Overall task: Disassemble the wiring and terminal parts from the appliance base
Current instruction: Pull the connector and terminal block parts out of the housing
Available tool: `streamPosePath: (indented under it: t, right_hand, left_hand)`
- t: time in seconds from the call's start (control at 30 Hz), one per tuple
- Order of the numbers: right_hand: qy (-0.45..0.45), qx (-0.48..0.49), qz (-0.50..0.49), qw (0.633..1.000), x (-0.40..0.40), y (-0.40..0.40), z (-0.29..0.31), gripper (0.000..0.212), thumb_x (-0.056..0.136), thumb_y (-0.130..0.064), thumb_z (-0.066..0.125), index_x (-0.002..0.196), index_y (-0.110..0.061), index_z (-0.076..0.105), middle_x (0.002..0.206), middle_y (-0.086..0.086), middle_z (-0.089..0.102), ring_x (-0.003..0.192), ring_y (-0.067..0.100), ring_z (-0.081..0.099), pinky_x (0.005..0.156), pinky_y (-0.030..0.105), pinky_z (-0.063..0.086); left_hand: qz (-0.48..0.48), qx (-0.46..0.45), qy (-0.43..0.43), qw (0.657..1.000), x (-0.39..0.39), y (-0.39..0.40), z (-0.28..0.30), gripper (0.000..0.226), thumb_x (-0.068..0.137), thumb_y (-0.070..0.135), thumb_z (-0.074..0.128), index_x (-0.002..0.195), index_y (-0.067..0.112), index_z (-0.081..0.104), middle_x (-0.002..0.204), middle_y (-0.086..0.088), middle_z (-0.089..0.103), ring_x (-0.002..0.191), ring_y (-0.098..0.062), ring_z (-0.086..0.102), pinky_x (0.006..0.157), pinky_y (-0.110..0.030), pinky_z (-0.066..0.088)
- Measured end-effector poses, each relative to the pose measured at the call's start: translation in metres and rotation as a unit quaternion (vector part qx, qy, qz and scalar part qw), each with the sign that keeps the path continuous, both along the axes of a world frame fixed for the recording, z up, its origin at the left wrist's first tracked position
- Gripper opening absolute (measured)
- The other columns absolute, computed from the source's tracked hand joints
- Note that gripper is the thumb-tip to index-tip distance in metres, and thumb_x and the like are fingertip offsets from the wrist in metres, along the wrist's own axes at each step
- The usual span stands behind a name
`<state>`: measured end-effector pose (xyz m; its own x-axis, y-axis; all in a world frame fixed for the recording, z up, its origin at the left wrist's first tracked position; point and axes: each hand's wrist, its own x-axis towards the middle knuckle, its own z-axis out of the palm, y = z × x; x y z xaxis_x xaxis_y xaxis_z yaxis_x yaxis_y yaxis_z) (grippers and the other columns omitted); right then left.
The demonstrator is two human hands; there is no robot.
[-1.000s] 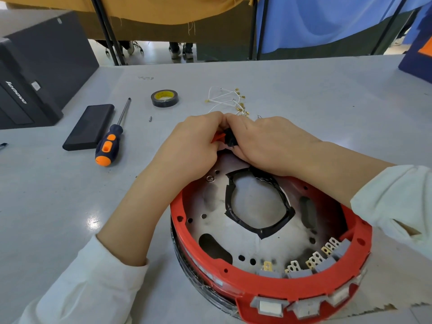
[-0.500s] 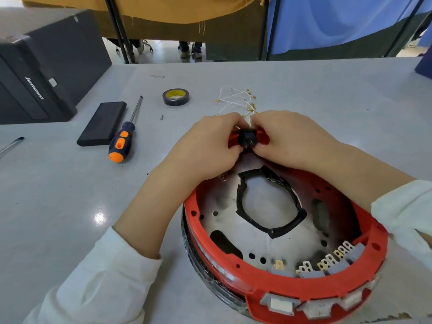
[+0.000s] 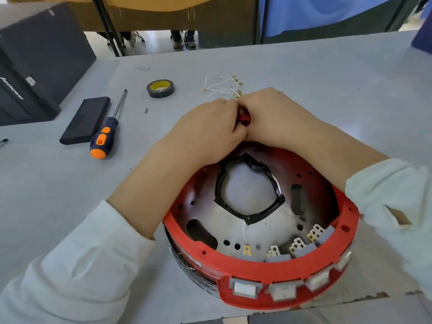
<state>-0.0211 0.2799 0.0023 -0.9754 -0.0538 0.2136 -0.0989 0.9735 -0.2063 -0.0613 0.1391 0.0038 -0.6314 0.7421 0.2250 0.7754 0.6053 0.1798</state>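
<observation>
Two hands meet at the far rim of the red appliance base (image 3: pixel 264 272) on the grey surface (image 3: pixel 327 94): left hand (image 3: pixel 210 129) and right hand (image 3: pixel 278 118) together pinch a small red part (image 3: pixel 244 118). Loose white wires (image 3: pixel 222 86) lie just beyond the base.

Orange-handled screwdriver (image 3: pixel 104 134), black tape roll (image 3: pixel 160 88), flat black case (image 3: pixel 86 119), dark computer tower (image 3: pixel 35 64), grey table (image 3: pixel 327 85)

hands (image 3: pixel 240 122) gripping red part (image 3: pixel 244 118), appliance base (image 3: pixel 268 274)
</observation>
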Motion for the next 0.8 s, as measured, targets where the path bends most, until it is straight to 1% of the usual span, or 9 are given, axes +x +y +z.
streamPosePath:
  t: [0.07,0.13,0.23,0.3,0.43,0.5,0.57,0.7,0.8]
  right_hand:
    - [0.006,0.002,0.006,1.000,0.001,0.000,-0.001,0.007,0.072,-0.016,0.058,0.073,-0.011,0.052,0.066,0.001,0.049,0.064,0.024,0.048,0.050,0.031,0.032]
    - [0.011,0.005,0.017,1.000,0.002,0.001,-0.001,0.006,0.073,-0.014,0.057,0.072,-0.012,0.051,0.063,-0.001,0.046,0.061,0.022,0.046,0.048,0.028,0.030]
    - [0.020,0.025,0.024,0.999,0.004,0.000,-0.001,0.011,0.073,-0.014,0.057,0.074,-0.018,0.047,0.062,-0.006,0.038,0.062,0.024,0.044,0.047,0.026,0.027]
    - [0.029,0.035,0.031,0.998,0.006,0.000,-0.001,0.015,0.074,-0.014,0.058,0.073,-0.020,0.044,0.060,-0.008,0.034,0.061,0.024,0.042,0.046,0.024,0.024]
    - [0.034,0.028,0.055,0.998,0.010,-0.001,0.000,0.026,0.076,-0.011,0.059,0.068,-0.022,0.037,0.059,-0.011,0.029,0.050,0.005,0.030,0.045,0.023,0.018]
    - [0.032,0.028,0.062,0.997,0.012,-0.002,0.002,0.034,0.077,-0.011,0.061,0.063,-0.022,0.032,0.059,-0.011,0.027,0.050,0.003,0.028,0.045,0.020,0.016]
    - [0.039,0.024,0.070,0.996,0.012,-0.002,0.003,0.043,0.077,-0.010,0.062,0.058,-0.024,0.026,0.059,-0.012,0.025,0.049,0.002,0.027,0.042,0.017,0.020]
    - [0.011,0.043,0.059,0.997,0.009,0.001,0.003,0.027,0.079,-0.014,0.061,0.065,-0.017,0.039,0.058,-0.008,0.031,0.051,0.003,0.030,0.043,0.017,0.019]
    - [0.015,0.037,0.062,0.997,0.008,0.000,0.003,0.038,0.078,-0.014,0.062,0.058,-0.021,0.032,0.056,-0.008,0.032,0.050,0.005,0.031,0.042,0.016,0.025]
  left_hand:
    - [0.009,0.034,-0.023,0.999,0.001,0.000,-0.007,0.019,0.095,0.035,0.042,0.089,0.017,0.041,0.091,0.001,0.046,0.085,-0.020,0.045,0.071,-0.031,0.031]
    - [0.011,0.050,-0.030,0.998,-0.001,-0.002,-0.008,0.024,0.094,0.041,0.043,0.090,0.017,0.048,0.090,0.000,0.050,0.082,-0.019,0.046,0.069,-0.029,0.030]
    - [0.007,0.054,-0.003,0.999,-0.005,0.000,-0.008,0.028,0.094,0.037,0.046,0.098,0.011,0.055,0.098,-0.008,0.060,0.089,-0.025,0.052,0.070,-0.031,0.033]
    - [0.006,0.053,0.010,0.999,-0.005,0.002,-0.009,0.025,0.093,0.034,0.047,0.096,0.010,0.054,0.102,-0.011,0.061,0.092,-0.028,0.054,0.071,-0.032,0.034]
    - [0.026,0.044,0.022,0.998,-0.006,0.005,-0.009,0.023,0.089,0.033,0.050,0.086,0.011,0.049,0.092,-0.012,0.060,0.084,-0.029,0.052,0.065,-0.032,0.031]
    - [0.030,0.039,0.021,0.999,-0.006,0.007,-0.008,0.024,0.087,0.033,0.051,0.085,0.009,0.050,0.089,-0.013,0.058,0.085,-0.032,0.054,0.065,-0.033,0.031]
    - [0.031,0.036,0.018,0.999,-0.006,0.008,-0.007,0.024,0.087,0.031,0.052,0.086,0.008,0.051,0.090,-0.015,0.059,0.086,-0.034,0.054,0.065,-0.034,0.032]
    - [0.022,0.034,0.010,0.999,-0.008,0.008,-0.006,0.023,0.087,0.030,0.051,0.085,0.007,0.050,0.088,-0.014,0.055,0.085,-0.035,0.053,0.067,-0.036,0.034]
    - [0.016,0.037,0.003,0.999,-0.008,0.008,-0.007,0.024,0.087,0.030,0.051,0.083,0.006,0.049,0.084,-0.012,0.052,0.082,-0.034,0.052,0.066,-0.037,0.034]
